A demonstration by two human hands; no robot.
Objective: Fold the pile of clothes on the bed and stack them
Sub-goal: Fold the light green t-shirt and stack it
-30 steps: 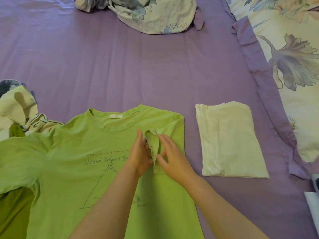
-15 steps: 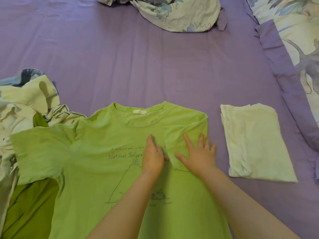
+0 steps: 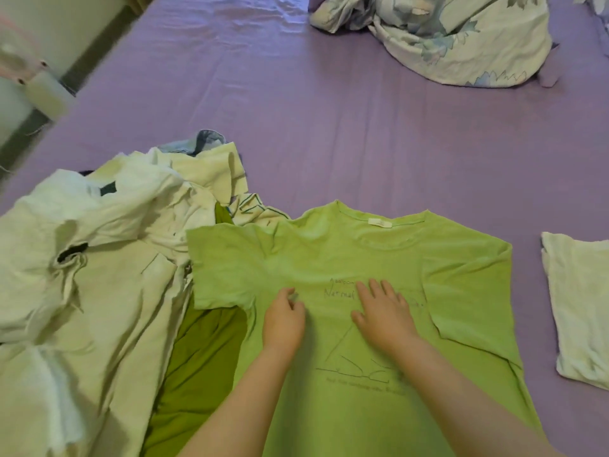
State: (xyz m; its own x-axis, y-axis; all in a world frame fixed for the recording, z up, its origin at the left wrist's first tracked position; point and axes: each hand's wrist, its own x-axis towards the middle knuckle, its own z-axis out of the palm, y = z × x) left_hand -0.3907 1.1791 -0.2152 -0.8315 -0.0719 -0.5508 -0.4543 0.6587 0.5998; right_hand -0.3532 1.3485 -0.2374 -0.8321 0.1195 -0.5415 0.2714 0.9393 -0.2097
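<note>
Green T-shirt mid-fold, lower centre. Right hand flat, left hand loosely curled, grasping nothing. Next, I judge: fold left sleeve inward.

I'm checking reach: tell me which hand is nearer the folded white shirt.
Right. The right hand lies flat mid-chest on the green T-shirt, toward the folded white shirt; the left hand is farther away.

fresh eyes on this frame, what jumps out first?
The green t-shirt spread flat on the purple sheet, low in the middle, with the right hand flat on its print and the left hand beside it. Left of it lies a heap of pale unfolded clothes. One folded white shirt sits at the right edge.
</note>
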